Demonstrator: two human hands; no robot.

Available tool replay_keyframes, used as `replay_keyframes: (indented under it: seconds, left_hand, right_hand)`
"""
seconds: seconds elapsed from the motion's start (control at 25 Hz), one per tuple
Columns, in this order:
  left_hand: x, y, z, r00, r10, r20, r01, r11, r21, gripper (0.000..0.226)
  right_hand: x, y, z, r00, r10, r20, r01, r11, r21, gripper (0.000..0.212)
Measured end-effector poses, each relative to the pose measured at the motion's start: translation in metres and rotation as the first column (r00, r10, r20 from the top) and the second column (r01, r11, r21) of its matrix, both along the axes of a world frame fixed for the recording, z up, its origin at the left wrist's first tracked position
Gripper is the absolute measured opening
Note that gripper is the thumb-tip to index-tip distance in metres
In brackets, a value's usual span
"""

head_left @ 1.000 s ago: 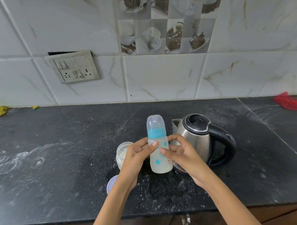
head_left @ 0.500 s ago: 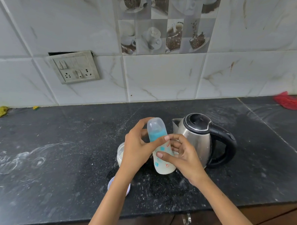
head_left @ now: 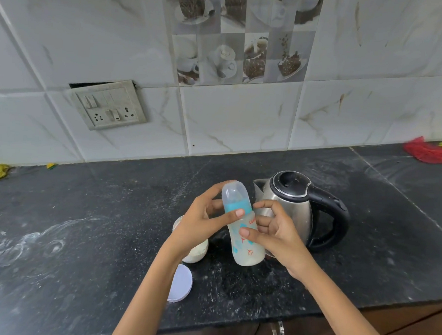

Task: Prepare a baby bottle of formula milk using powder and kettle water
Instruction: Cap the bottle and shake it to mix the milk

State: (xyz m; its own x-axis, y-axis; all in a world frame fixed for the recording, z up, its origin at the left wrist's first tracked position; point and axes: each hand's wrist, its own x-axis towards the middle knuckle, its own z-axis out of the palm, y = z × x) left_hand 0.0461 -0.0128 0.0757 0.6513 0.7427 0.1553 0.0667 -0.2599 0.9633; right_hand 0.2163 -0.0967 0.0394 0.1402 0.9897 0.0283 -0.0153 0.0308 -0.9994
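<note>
The bottle [head_left: 242, 226] is held clear of the counter [head_left: 85, 237], between both hands, in front of the kettle [head_left: 292, 211]. Its long axis is tilted, with the capped top toward 11 o'clock and the base toward 5 o'clock. Cloudy white liquid is seen in the lower body. The left hand [head_left: 205, 217] is placed at 9 o'clock of the bottle, with its fingers curled round the blue collar and its thumb laid across the front. The right hand [head_left: 275, 230] is placed at 3 o'clock, gripping the mid-body with curled fingers, thumb on the front.

Both hands are equally near; neither must reach. A shaking or mixing step is judged to be in hand, and the motion is expected to run along the tilted axis. The open powder jar [head_left: 194, 249] stands at 8 o'clock of the bottle, partly hidden by the left wrist, with its lid [head_left: 182, 282] flat on the counter nearer the edge.
</note>
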Motion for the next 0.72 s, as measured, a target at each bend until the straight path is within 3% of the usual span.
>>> replay_keyframes:
  seconds: [0.12, 0.24, 0.32, 0.44, 0.64, 0.72]
  left_hand:
    - [0.007, -0.011, -0.005, 0.971, 0.214, -0.111, -0.177, 0.945, 0.276, 0.071]
    - [0.019, -0.022, -0.008, 0.917, 0.393, -0.075, -0.355, 0.886, 0.298, 0.062]
    - [0.023, -0.02, -0.01, 0.899, 0.433, -0.068, -0.392, 0.864, 0.314, 0.054]
    - [0.023, -0.015, -0.01, 0.934, 0.355, -0.035, -0.331, 0.9, 0.283, 0.052]
    - [0.017, -0.006, -0.015, 0.994, 0.111, 0.018, -0.112, 0.992, 0.063, 0.044]
    - [0.014, -0.003, -0.022, 0.999, 0.028, 0.034, -0.029, 0.999, 0.043, 0.046]
  right_hand:
    - [0.0, 0.0, 0.0, 0.987, -0.024, 0.161, 0.02, 1.0, 0.023, 0.063]
    - [-0.005, -0.001, 0.005, 0.946, -0.045, 0.321, 0.024, 0.997, 0.071, 0.072]
    - [-0.008, -0.001, 0.007, 0.927, -0.047, 0.373, 0.016, 0.996, 0.087, 0.077]
    - [-0.008, -0.001, 0.007, 0.929, -0.027, 0.37, -0.007, 0.996, 0.089, 0.08]
    - [-0.005, 0.0, 0.004, 0.976, 0.056, 0.209, -0.067, 0.997, 0.045, 0.096]
    - [-0.002, 0.001, 0.005, 0.988, 0.102, 0.119, -0.107, 0.994, 0.035, 0.103]
